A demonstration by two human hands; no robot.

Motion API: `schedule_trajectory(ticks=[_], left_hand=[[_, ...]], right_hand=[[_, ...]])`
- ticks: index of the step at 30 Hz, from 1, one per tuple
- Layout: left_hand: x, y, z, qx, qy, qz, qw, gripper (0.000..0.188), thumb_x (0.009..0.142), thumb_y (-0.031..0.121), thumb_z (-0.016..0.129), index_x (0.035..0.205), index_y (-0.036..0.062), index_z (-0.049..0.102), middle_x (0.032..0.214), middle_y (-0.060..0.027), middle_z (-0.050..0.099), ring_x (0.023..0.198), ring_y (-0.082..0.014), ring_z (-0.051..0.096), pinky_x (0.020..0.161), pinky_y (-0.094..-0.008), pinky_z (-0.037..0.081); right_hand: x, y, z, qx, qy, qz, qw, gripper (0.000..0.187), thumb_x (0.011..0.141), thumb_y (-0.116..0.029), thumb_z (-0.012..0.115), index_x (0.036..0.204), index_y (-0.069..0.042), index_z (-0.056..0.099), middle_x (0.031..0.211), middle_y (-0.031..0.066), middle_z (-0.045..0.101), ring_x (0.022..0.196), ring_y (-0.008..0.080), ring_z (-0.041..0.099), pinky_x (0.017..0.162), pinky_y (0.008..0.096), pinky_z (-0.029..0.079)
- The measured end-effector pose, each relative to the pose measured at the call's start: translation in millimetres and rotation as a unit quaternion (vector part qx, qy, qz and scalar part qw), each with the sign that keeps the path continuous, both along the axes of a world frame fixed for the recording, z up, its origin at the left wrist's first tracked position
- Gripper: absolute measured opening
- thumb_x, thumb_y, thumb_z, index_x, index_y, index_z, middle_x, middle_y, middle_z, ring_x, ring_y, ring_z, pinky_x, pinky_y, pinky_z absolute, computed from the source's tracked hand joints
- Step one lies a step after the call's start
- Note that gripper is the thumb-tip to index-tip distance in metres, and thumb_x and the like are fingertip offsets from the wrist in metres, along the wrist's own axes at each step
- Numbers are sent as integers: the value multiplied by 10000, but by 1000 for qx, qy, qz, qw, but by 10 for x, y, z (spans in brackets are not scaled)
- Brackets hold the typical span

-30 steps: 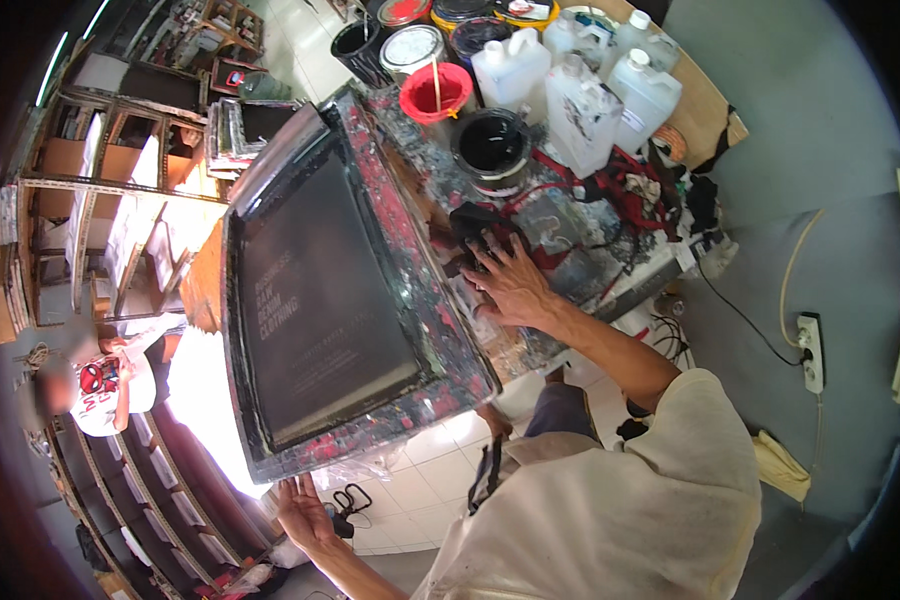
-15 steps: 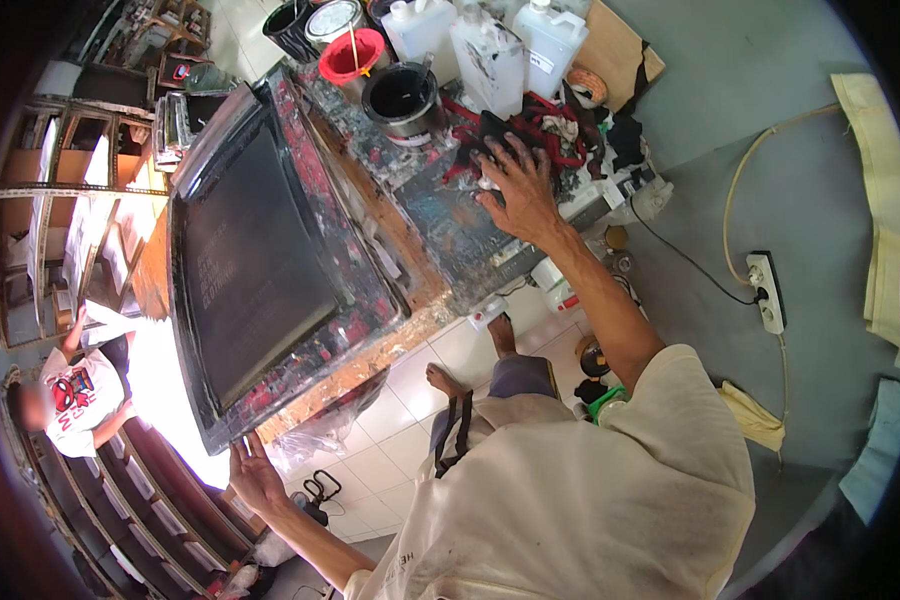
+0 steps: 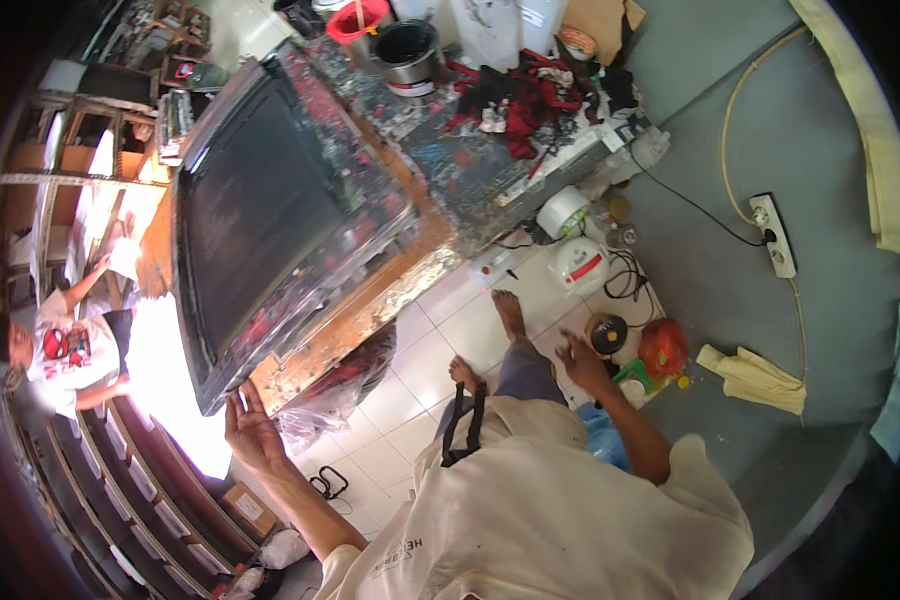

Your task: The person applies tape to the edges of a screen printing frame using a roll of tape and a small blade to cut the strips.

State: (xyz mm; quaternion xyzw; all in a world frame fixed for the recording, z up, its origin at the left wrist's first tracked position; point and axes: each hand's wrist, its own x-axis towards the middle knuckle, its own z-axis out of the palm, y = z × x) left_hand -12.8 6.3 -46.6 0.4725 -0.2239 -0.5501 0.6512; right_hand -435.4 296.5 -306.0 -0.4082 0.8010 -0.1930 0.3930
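Fingers of the left hand (image 3: 255,438) were extended, with their tips set against the lower edge of a dark framed screen (image 3: 255,190), close to its bottom corner; whether that edge was gripped or only supported from below could not be told. By the right hand (image 3: 582,365) nothing was seen to be held: its fingers were loosely parted and released, right of centre above the tiled floor (image 3: 380,405). The screen was placed in the left half of the view, over a paint-stained counter (image 3: 425,155). From the left fingers it was spread upward and slightly rightward, while from the right hand it was found well apart, toward the upper left; by the left hand, the nearer one, contact was made. Its long axis seemed to be directed from the upper part of the view down toward the left hand, though the sides were bent by the lens. Crumpled red and black rags (image 3: 525,110) and a metal can (image 3: 410,78) were left on the counter farther right. At the left rim, pale sheeting (image 3: 125,257) was held by another person (image 3: 75,345).
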Motion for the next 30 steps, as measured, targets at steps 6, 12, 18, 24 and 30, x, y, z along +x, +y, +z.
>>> schedule_trajectory(ticks=[6, 12, 18, 24, 30], left_hand=[[54, 167, -307, 60, -32, -94, 993, 358, 998, 219, 467, 1303, 33, 442, 1364, -191, 480, 1226, -306, 523, 986, -382, 492], [1014, 1443, -1836, 161, -369, -516, 756, 348, 911, 59, 579, 1240, 30, 466, 957, -76, 592, 883, -192, 625, 753, -322, 536], [1439, 2628, -2264, 296, -428, -732, 439, 214, 811, 132, 648, 1008, 47, 663, 842, -12, 685, 782, -148, 611, 744, -299, 514], [1051, 2322, -2038, 294, -251, -803, 454, 299, 777, 102, 659, 1074, 81, 684, 825, 27, 661, 764, -97, 548, 686, -270, 463], [36, 1622, -3210, 160, -393, -786, 450, 196, 757, 79, 614, 941, 92, 681, 759, -24, 629, 703, -142, 545, 632, -289, 440]], right_hand=[[1084, 618, 111, 239, -61, 15, 969, 533, 912, -319, 550, 1367, -58, 454, 1153, 246, 605, 1114, 403, 564, 942, 457, 452], [1525, 774, 424, 231, -234, 110, 938, 384, 893, -248, 604, 1206, -26, 607, 1068, 185, 672, 1001, 273, 634, 895, 379, 468], [1766, 1268, 172, 234, -387, 193, 871, 353, 913, -253, 605, 1173, -14, 616, 1063, 131, 679, 955, 175, 604, 860, 324, 460], [1653, 1065, -644, 207, -354, 327, 852, 463, 926, -372, 568, 1237, -28, 579, 1153, 168, 643, 1038, 280, 611, 927, 367, 449], [1466, 855, -2147, 186, -328, 222, 899, 504, 901, -388, 555, 1287, -65, 532, 1154, 209, 628, 1060, 369, 599, 943, 418, 451]])
